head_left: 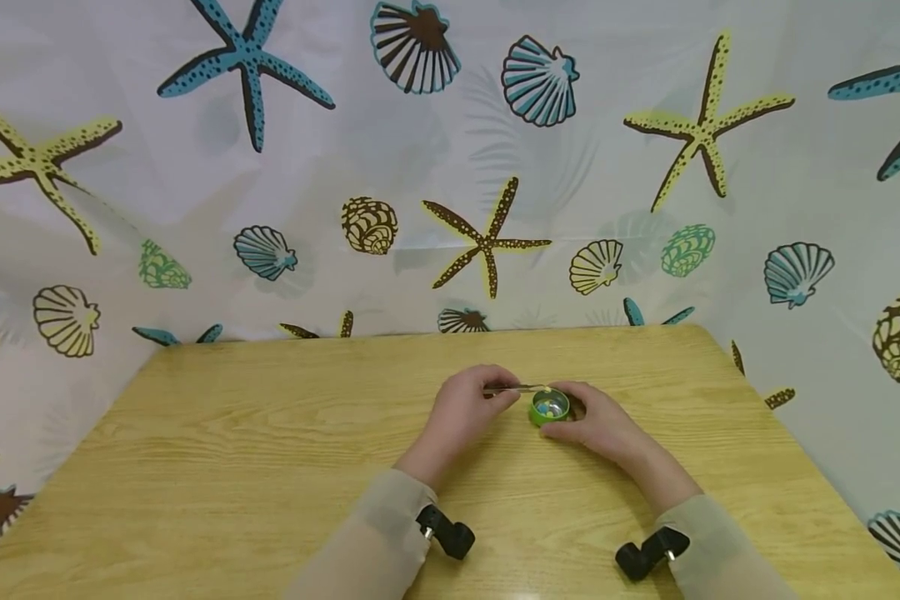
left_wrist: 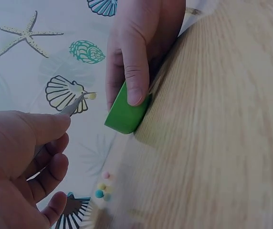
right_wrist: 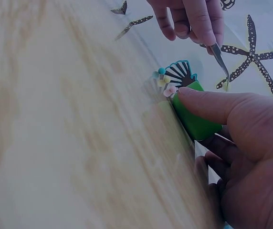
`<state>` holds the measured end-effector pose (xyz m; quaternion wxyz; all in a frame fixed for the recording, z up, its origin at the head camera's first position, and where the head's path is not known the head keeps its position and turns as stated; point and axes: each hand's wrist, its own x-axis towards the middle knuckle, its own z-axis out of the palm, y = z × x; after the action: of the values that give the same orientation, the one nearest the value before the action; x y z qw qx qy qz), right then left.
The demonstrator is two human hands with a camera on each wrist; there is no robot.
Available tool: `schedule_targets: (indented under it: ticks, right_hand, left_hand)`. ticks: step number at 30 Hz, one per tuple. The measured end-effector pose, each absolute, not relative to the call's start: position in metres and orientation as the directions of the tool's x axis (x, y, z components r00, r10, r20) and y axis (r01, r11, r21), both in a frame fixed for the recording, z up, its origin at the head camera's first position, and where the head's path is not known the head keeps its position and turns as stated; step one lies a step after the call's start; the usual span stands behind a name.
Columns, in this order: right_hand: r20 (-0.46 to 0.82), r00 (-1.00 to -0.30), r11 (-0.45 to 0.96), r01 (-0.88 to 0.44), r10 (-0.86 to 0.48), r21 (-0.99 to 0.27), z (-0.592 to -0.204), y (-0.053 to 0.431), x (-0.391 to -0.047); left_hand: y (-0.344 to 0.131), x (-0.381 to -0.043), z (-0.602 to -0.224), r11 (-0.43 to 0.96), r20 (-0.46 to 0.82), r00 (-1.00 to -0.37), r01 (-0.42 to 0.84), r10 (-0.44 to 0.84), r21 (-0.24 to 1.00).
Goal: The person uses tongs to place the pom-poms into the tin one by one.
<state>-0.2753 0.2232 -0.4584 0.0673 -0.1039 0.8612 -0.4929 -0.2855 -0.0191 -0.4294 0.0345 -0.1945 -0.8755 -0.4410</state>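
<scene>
My left hand (head_left: 465, 408) pinches a pair of metal tweezers (head_left: 512, 389) with bent tips. A small pale yellow ball (left_wrist: 93, 96) sits at the tips, above the rim of a small round green tin (head_left: 537, 420). Thumb and fingers of my right hand (head_left: 598, 423) grip the tin from the right, its opening facing up on the table. Several small coloured balls (head_left: 549, 409) lie inside it. More loose balls (left_wrist: 101, 192), pink, yellow and teal, show on the table in both wrist views; my left hand hides them in the head view.
The wood-grain table (head_left: 232, 467) extends in front of me and to both sides. Behind it and along the sides hangs a white cloth (head_left: 315, 158) printed with starfish and shells. Small black mounts (head_left: 447, 533) are worn on both sleeves.
</scene>
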Motion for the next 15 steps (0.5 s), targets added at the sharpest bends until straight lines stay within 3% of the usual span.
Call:
schedule_targets:
  ticks: [15]
  right_hand:
    - [-0.009, -0.969, 0.484, -0.116, -0.247, -0.867, -0.457, 0.2222, -0.2743]
  left_hand:
    - [-0.0164, -0.2814, -0.4329, 0.552, 0.224, -0.926, 0.363, 0.304, 0.75]
